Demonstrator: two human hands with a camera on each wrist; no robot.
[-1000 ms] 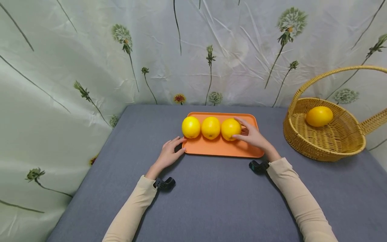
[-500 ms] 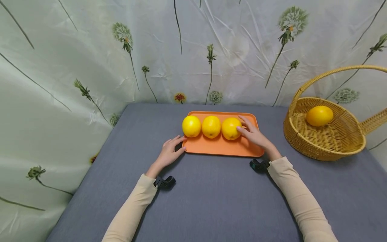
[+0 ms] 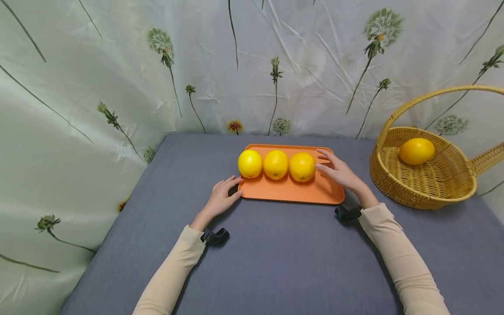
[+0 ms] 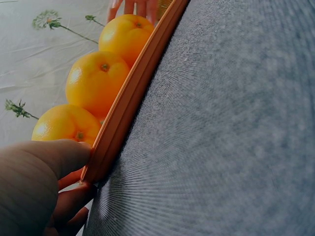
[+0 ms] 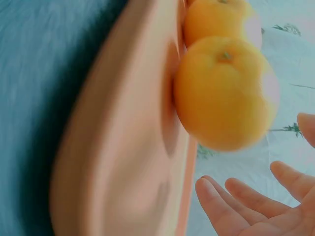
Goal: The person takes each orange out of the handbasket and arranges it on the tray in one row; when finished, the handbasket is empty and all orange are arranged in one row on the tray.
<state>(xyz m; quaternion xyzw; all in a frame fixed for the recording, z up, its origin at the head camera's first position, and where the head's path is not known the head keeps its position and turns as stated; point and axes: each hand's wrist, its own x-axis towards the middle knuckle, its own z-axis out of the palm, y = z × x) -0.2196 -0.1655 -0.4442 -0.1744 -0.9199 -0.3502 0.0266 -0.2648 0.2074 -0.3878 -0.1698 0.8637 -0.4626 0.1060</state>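
Observation:
Three oranges stand in a row on the orange tray: the left orange, the middle orange and the right orange. At the tray's front-left corner, my left hand holds the edge; the left wrist view puts its thumb by the rim and its fingers lower around the corner. My right hand hovers over the tray's right end, fingers spread. In the right wrist view a gap separates its fingers from the nearest orange, and nothing is held.
To the right stands a wicker basket with a tall handle, one orange lying inside. Behind the grey-blue tabletop hangs a flower-printed curtain, which also runs along the left side.
My right hand has let go of the right orange and drawn back to the right, its fingers opening. The left hand stays at the tray's corner.

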